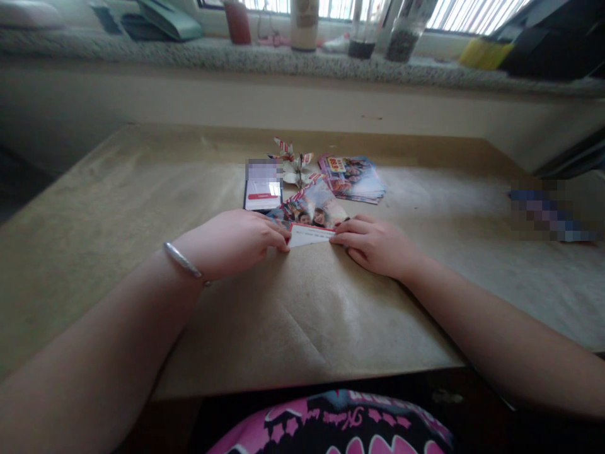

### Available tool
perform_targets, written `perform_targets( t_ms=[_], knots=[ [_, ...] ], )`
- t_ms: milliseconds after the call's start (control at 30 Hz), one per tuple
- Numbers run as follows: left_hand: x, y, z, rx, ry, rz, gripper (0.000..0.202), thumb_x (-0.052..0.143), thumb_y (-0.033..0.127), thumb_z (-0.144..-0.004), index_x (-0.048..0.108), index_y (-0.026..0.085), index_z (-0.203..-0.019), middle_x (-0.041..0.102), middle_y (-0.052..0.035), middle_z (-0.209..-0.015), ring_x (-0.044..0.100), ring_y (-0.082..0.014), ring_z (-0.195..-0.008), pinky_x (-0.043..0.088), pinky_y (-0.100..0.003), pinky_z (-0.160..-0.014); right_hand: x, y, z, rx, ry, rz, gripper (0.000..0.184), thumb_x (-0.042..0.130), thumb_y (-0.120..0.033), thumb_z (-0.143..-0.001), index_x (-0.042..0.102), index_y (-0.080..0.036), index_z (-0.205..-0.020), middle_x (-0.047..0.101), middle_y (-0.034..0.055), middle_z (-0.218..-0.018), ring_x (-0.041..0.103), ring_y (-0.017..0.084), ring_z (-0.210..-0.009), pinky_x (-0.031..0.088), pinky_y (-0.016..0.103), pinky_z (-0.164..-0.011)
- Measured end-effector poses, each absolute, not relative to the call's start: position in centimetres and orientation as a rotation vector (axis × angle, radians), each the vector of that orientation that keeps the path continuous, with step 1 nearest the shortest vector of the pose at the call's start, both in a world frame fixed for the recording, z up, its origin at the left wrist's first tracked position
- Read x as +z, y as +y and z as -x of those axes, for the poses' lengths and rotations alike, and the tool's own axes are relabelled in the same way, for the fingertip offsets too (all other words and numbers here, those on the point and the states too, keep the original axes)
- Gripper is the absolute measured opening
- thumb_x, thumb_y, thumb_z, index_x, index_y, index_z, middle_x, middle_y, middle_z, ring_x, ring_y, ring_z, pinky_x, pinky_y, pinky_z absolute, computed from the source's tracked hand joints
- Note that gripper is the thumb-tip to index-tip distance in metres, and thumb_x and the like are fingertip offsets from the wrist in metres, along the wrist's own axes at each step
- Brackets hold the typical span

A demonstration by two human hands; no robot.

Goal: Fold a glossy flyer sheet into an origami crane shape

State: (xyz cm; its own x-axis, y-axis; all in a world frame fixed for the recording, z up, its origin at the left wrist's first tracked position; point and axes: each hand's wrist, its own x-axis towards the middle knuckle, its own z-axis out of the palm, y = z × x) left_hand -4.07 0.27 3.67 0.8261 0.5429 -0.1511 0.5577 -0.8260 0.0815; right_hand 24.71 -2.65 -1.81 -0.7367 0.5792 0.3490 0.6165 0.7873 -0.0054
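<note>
A glossy printed paper sheet (316, 205) lies on the table, its near edge folded over to show a white strip. My left hand (239, 243), with a silver bangle at the wrist, pinches the left end of the fold. At the right end, the fingers of my right hand (378, 246) are closed on the paper and press it to the table. Just beyond my left hand lies a phone (263, 197) with its screen lit. Folded paper pieces, shaped like a flower (297, 170), sit behind the sheet. A stack of printed leaflets (362, 183) is at the back right.
The table (227, 334) has a beige covering with creases near its front edge. A blurred flat blue item (548, 214) lies at the far right. Behind the table, a speckled windowsill (265, 60) holds a red container (236, 22), several jars and a yellow object (484, 53).
</note>
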Motion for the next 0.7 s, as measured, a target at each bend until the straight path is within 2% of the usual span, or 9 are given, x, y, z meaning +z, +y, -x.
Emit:
perform_targets(
  t_ms=[267, 367, 467, 567, 700],
  knots=[
    [3.7, 0.5, 4.3, -0.214, 0.901, -2.801, 0.031, 0.048, 0.017, -0.084, 0.073, 0.026, -0.099, 0.072, 0.0020, -0.111, 0.065, -0.0177, -0.103, 0.047, -0.031, -0.099, -1.6, -2.9, -24.6, -0.246, -2.723, 0.939, 0.027, 0.049, -0.014, -0.089, 0.069, -0.017, -0.106, 0.069, 0.0098, -0.109, 0.059, 0.023, -0.096, 0.049, 0.034, -0.081],
    [3.8, 0.5, 4.3, -0.187, 0.856, -2.819, 0.030, 0.046, 0.019, -0.085, 0.071, 0.025, -0.102, 0.072, 0.0005, -0.107, 0.064, -0.0175, -0.100, 0.048, -0.030, -0.095, -1.5, -3.0, -24.3, -0.291, -2.760, 0.960, 0.029, 0.047, -0.018, -0.092, 0.067, -0.019, -0.113, 0.067, 0.0103, -0.113, 0.057, 0.023, -0.097, 0.047, 0.034, -0.079],
    [3.8, 0.2, 3.9, -0.146, 0.881, -2.846, 0.032, 0.047, 0.022, -0.088, 0.069, 0.025, -0.111, 0.070, -0.0025, -0.107, 0.063, -0.0188, -0.100, 0.047, -0.030, -0.092, -1.3, -3.0, -23.6, -0.307, -2.780, 0.980, 0.034, 0.046, -0.021, -0.095, 0.063, -0.026, -0.124, 0.064, 0.0096, -0.114, 0.056, 0.023, -0.096, 0.045, 0.034, -0.077],
    [3.3, -0.1, 3.6, -0.116, 0.784, -2.887, 0.038, 0.048, 0.026, -0.091, 0.063, 0.031, -0.126, 0.065, -0.0041, -0.116, 0.059, -0.0191, -0.104, 0.045, -0.030, -0.095, -1.0, -3.0, -22.9, -0.266, -2.801, 0.976, 0.036, 0.045, -0.019, -0.094, 0.062, -0.027, -0.125, 0.063, 0.0097, -0.112, 0.054, 0.023, -0.097, 0.044, 0.034, -0.078],
    [2.6, -0.2, 3.6, -0.073, 0.771, -2.932, 0.041, 0.054, 0.030, -0.090, 0.059, 0.030, -0.131, 0.060, -0.0077, -0.118, 0.054, -0.0231, -0.111, 0.043, -0.035, -0.099, -0.9, -3.0, -22.7, -0.243, -2.796, 0.981, 0.035, 0.045, -0.017, -0.093, 0.064, -0.025, -0.121, 0.063, 0.0105, -0.112, 0.053, 0.023, -0.099, 0.044, 0.034, -0.080]
  ],
)
